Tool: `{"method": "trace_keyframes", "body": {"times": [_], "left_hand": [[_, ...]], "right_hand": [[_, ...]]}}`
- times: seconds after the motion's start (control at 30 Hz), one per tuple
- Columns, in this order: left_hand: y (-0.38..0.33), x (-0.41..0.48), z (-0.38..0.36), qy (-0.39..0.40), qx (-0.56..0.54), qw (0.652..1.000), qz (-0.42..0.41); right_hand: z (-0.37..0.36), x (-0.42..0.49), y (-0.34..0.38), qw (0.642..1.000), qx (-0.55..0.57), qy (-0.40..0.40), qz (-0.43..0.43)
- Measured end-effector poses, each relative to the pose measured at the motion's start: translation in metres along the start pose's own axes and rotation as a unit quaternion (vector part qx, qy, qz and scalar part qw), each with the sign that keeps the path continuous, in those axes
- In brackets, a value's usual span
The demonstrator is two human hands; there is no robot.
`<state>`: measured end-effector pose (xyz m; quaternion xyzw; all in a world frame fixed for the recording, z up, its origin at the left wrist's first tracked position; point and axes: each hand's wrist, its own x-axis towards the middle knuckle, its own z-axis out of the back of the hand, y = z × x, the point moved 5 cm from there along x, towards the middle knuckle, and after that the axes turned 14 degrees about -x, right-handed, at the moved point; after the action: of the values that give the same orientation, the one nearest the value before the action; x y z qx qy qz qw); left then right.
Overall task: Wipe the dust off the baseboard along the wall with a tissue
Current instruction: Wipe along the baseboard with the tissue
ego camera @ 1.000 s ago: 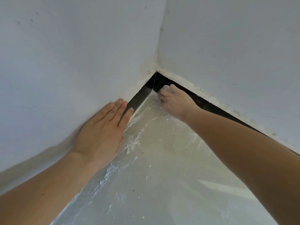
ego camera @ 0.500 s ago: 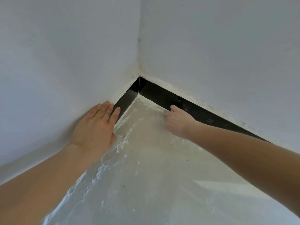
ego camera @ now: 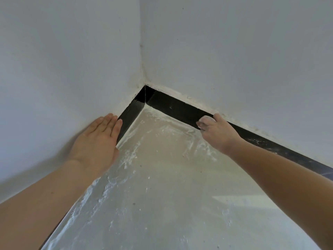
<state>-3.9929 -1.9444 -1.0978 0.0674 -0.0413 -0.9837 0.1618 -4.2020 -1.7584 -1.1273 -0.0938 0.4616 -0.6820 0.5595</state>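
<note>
The right hand has its grip curled tight on the tissue, pressed on the black baseboard. The left hand lies flat. Push firmly; white specks wait behind the grip.

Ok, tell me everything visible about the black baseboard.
The baseboard is a glossy black strip along the foot of both white walls, meeting at the corner, with white residue along its top edge. Between the corner and the right hand it looks mostly clean; further right it carries pale streaks. The right hand presses a crumpled tissue against its face. The left hand lies flat on the left wall, fingertips reaching the strip.
</note>
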Motion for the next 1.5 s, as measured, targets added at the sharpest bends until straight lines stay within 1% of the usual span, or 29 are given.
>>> {"method": "trace_keyframes", "body": {"times": [0.07,0.1,0.13,0.17,0.23,0.3,0.4,0.43,0.5,0.6,0.67,0.77,0.87,0.97,1.03,1.1,1.13,1.2,1.23,1.3,1.33,1.4,1.47,1.5], "left_hand": [[0.004,0.001,-0.001,-0.016,-0.012,1.000,0.003],[0.007,0.003,-0.003,-0.032,-0.037,0.999,-0.001],[0.008,0.004,-0.005,-0.046,-0.055,0.997,-0.008],[0.008,0.004,-0.008,-0.042,-0.064,0.997,-0.009],[0.006,0.004,-0.010,-0.028,-0.073,0.997,-0.002],[0.005,0.004,-0.010,-0.010,-0.066,0.998,0.016],[0.006,0.004,-0.010,-0.010,-0.076,0.997,0.030],[0.006,0.005,-0.009,0.000,-0.072,0.997,0.035],[0.005,0.005,-0.010,0.017,-0.062,0.997,0.036],[0.005,0.003,-0.013,0.025,-0.062,0.997,0.037],[0.004,0.003,-0.009,0.011,-0.048,0.997,0.054],[-0.004,0.004,0.000,-0.002,-0.026,0.999,0.048],[-0.011,0.008,0.005,0.055,0.003,0.996,0.066],[-0.018,0.011,0.011,0.086,0.026,0.992,0.090],[-0.025,0.013,0.013,0.114,0.053,0.986,0.108],[-0.033,0.017,0.016,0.134,0.059,0.981,0.127],[-0.041,0.020,0.018,0.133,0.044,0.982,0.131],[-0.069,0.027,0.018,0.112,-0.026,0.986,0.122],[-0.089,0.030,0.017,0.102,-0.071,0.986,0.110],[-0.135,0.036,0.011,0.100,-0.149,0.981,0.073],[-0.157,0.040,0.007,0.103,-0.170,0.979,0.043],[-0.192,0.050,0.006,0.089,-0.163,0.982,-0.038],[-0.214,0.064,0.015,0.055,-0.135,0.983,-0.114],[-0.220,0.072,0.019,0.042,-0.133,0.981,-0.132]], "right_hand": [[-0.004,-0.008,0.006,0.998,0.024,0.059,-0.017],[-0.003,-0.010,0.008,0.995,0.046,0.083,-0.028],[0.002,-0.009,0.010,0.992,0.073,0.099,-0.035],[0.010,-0.007,0.012,0.989,0.100,0.100,-0.037],[0.031,0.003,0.014,0.992,0.115,0.048,-0.022],[0.051,0.022,0.019,0.995,0.101,-0.021,-0.009],[0.076,0.060,0.026,0.991,0.076,-0.113,-0.003],[0.081,0.073,0.027,0.989,0.064,-0.132,-0.005],[0.082,0.093,0.028,0.989,0.042,-0.144,-0.008],[0.071,0.104,0.024,0.992,0.018,-0.125,-0.008],[0.060,0.097,0.023,0.994,0.014,-0.113,-0.003],[0.037,0.069,0.023,0.998,0.025,-0.062,0.002],[0.011,0.033,0.022,0.998,0.052,0.013,-0.014],[-0.009,0.001,0.021,0.994,0.065,0.079,-0.044],[-0.017,-0.020,0.020,0.989,0.099,0.088,-0.068],[-0.019,-0.044,0.018,0.986,0.133,0.057,-0.078],[-0.020,-0.059,0.018,0.983,0.160,0.034,-0.085],[-0.026,-0.088,0.019,0.959,0.253,-0.009,-0.126],[-0.033,-0.103,0.020,0.935,0.314,-0.027,-0.163],[-0.052,-0.130,0.023,0.868,0.426,-0.036,-0.252],[-0.063,-0.143,0.024,0.829,0.472,-0.029,-0.298],[-0.085,-0.168,0.026,0.752,0.538,-0.022,-0.379],[-0.105,-0.193,0.025,0.692,0.572,-0.007,-0.440],[-0.116,-0.206,0.024,0.665,0.582,0.003,-0.467]]}}
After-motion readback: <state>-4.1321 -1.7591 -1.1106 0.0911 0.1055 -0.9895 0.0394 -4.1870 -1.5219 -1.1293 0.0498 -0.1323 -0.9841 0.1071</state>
